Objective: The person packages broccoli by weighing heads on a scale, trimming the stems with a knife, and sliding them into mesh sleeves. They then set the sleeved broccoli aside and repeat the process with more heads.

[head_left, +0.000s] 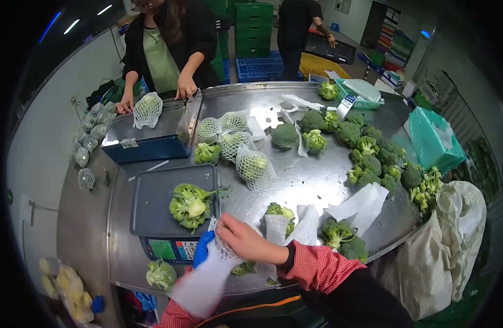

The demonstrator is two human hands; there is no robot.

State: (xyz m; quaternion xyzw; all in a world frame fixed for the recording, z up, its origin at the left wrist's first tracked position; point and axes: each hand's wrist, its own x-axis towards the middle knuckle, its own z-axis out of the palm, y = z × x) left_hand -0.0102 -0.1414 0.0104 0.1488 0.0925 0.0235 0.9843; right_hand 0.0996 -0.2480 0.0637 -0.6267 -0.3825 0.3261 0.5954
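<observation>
My left hand (pixel 204 247), in a blue glove, is low in the middle of the view, partly covered by a white foam net sleeve (pixel 202 284) that runs back over my forearm. Its fingers are mostly hidden by the net. With closed bare fingers, my right hand (pixel 246 240) grips the gathered upper end of that net. Just beyond both hands, a trimmed broccoli head (pixel 190 208) lies on the grey tray (pixel 148 191) of a scale, whose green display (pixel 162 249) shows. Another broccoli head (pixel 161 274) sits left of my forearm.
Netted broccoli (pixel 254 164) lies mid-table, with a large pile of bare broccoli (pixel 371 156) to the right. Loose white nets (pixel 361 208) lie near the front edge. Across the table, a person handles a netted head (pixel 148 109) on a wrapping machine (pixel 148 142). A sack (pixel 442 251) hangs at right.
</observation>
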